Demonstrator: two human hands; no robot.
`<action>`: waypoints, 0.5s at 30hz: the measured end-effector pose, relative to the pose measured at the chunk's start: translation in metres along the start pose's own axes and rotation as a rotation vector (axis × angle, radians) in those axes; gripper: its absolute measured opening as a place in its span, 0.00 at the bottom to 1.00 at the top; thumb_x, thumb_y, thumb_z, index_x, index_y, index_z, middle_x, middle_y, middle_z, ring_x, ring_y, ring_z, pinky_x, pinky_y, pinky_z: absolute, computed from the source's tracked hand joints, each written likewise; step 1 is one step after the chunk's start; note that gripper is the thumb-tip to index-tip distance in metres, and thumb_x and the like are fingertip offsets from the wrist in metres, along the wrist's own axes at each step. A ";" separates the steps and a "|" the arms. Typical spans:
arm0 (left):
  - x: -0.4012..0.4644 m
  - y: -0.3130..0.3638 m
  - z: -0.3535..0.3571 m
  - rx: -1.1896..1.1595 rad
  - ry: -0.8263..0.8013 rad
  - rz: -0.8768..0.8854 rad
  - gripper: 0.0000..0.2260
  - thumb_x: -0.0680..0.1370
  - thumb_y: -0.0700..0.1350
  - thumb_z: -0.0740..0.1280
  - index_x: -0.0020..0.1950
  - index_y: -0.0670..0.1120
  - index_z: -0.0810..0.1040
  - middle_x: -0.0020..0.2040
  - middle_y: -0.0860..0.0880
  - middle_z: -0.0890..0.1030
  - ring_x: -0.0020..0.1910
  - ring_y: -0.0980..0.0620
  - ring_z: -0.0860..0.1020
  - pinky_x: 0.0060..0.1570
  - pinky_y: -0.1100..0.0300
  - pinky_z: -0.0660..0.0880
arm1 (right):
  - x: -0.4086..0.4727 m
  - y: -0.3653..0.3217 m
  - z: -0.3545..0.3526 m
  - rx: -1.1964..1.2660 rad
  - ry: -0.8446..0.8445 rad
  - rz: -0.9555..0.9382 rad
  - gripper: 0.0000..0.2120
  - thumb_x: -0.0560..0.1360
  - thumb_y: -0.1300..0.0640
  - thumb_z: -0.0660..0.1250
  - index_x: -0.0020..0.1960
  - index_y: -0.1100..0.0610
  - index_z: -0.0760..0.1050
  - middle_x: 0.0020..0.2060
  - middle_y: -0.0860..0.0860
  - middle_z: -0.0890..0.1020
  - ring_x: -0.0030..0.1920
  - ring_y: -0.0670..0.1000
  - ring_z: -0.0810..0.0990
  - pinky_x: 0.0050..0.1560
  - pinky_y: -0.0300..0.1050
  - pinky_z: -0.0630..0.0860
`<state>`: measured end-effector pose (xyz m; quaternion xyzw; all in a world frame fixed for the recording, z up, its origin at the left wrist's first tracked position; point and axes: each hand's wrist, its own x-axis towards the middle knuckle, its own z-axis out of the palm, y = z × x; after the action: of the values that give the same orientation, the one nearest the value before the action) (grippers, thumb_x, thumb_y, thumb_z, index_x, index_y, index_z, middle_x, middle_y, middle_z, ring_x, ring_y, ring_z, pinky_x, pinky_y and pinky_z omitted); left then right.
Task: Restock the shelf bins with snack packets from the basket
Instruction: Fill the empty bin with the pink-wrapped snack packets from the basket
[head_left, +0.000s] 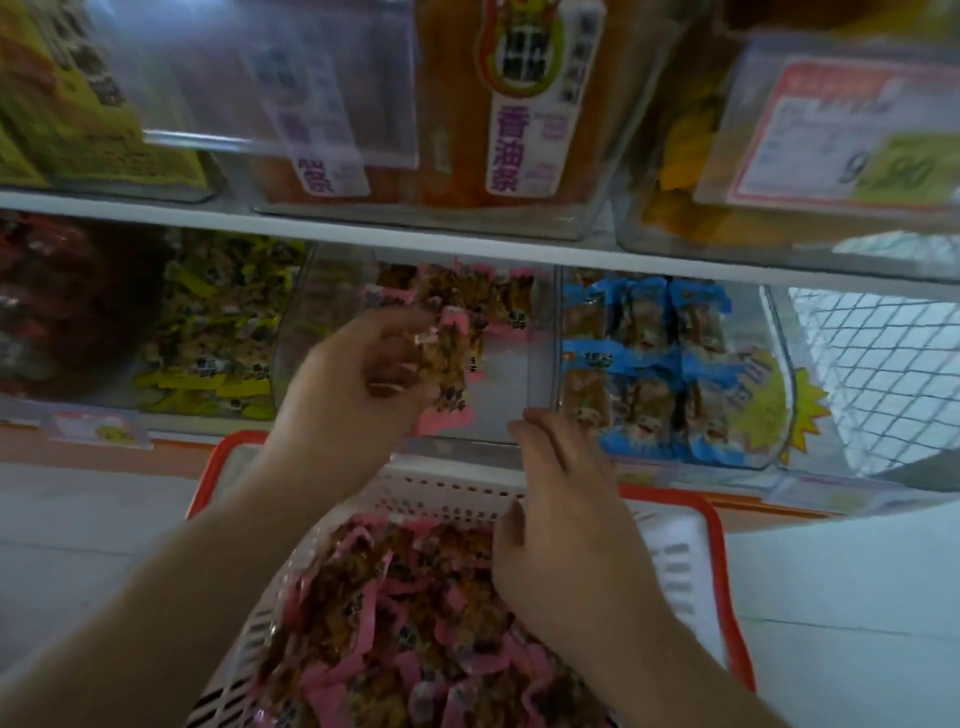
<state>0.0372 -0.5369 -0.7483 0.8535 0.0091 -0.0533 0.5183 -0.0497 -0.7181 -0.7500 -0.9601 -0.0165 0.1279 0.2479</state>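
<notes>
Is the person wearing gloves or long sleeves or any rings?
No. Both the left hand and the right hand are bare, with no gloves. Both forearms are bare too, as far as the picture shows, so no sleeves are seen. No ring, watch or bracelet shows. The picture is a bit blurry, so something tiny could be missed.

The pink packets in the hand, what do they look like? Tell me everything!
The pink packets are small snack bags with see-through middles showing brown food and pink sealed ends with dark print. There look to be a few of them, bunched and hanging roughly upright. The left hand grips them from the side, over the open clear bin. That bin already has matching packets at its back. They look crinkly, like thin plastic film. The picture is blurry, so the print cannot be read.
</notes>
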 end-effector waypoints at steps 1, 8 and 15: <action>0.020 0.000 0.011 0.033 -0.008 0.014 0.23 0.75 0.39 0.76 0.58 0.67 0.78 0.48 0.58 0.86 0.47 0.61 0.84 0.48 0.59 0.82 | 0.000 0.001 -0.001 0.006 -0.007 0.001 0.34 0.81 0.55 0.64 0.83 0.50 0.54 0.78 0.43 0.52 0.80 0.49 0.52 0.81 0.45 0.59; 0.110 -0.014 0.076 0.216 -0.172 0.095 0.16 0.77 0.40 0.74 0.60 0.55 0.78 0.48 0.59 0.80 0.44 0.66 0.80 0.41 0.66 0.78 | 0.007 0.006 0.001 0.015 0.001 -0.047 0.31 0.80 0.56 0.63 0.80 0.51 0.57 0.75 0.46 0.59 0.76 0.49 0.57 0.79 0.43 0.59; 0.132 -0.039 0.099 0.601 -0.097 0.246 0.06 0.81 0.39 0.69 0.57 0.46 0.82 0.47 0.50 0.82 0.43 0.51 0.80 0.33 0.68 0.75 | 0.010 0.008 0.002 0.041 0.020 -0.046 0.29 0.79 0.54 0.64 0.78 0.51 0.60 0.72 0.47 0.62 0.73 0.50 0.62 0.74 0.44 0.64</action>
<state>0.1575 -0.6112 -0.8414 0.9594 -0.1350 -0.0310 0.2457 -0.0407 -0.7233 -0.7577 -0.9555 -0.0333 0.1127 0.2707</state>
